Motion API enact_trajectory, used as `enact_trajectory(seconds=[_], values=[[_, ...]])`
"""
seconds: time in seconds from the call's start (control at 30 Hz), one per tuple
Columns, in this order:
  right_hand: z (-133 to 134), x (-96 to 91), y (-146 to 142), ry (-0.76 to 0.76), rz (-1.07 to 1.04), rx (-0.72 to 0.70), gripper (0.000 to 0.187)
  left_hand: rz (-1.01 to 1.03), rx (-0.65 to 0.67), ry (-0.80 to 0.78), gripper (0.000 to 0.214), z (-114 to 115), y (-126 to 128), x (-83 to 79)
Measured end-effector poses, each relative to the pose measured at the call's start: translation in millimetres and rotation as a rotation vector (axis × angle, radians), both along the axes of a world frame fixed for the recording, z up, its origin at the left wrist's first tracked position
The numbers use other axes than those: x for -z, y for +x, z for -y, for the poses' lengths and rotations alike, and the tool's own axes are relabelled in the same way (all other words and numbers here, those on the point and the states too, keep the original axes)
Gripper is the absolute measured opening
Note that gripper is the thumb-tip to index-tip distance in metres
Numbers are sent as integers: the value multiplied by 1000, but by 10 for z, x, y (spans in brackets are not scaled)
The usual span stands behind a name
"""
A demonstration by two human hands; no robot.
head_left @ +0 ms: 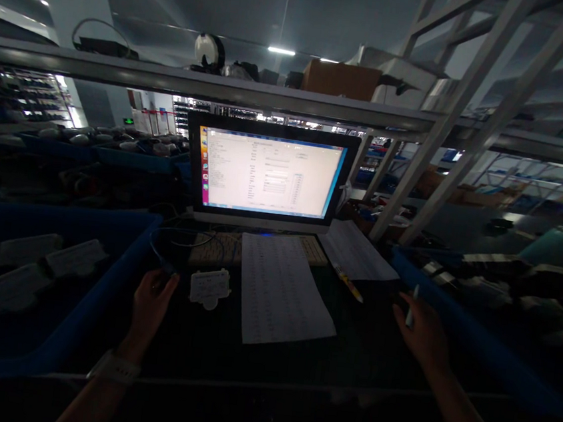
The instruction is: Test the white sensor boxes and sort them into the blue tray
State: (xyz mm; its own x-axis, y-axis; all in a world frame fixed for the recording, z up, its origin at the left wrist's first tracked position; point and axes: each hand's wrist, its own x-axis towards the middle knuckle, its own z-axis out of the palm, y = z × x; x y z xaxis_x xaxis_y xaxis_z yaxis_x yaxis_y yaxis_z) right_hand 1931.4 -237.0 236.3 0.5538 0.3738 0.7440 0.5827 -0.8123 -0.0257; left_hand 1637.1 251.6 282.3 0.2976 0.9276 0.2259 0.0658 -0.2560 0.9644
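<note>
My left hand is closed on the end of a thin blue cable, left of a small pale labelled part that lies on the dark table. Between my right hand's fingers stands a pale pen, tip hidden; my right hand is closed around it at the right side of the table. A printed sheet lies in the middle, partly over a keyboard. Right of it is a yellow marker-like pen, touching a second sheet.
A lit monitor stands at the back of the table. Blue bins flank me: the left bin holds several pale labelled parts, the right bin dark and pale parts. Overhead runs a metal shelf bearing a cardboard box.
</note>
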Motion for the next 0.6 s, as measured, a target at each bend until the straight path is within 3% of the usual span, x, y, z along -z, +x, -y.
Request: enact_trajectory(seconds=[0.6], values=[[-3,-3,-7,-6,3,7,40,-41,17,-61,33,29,-28,-70]])
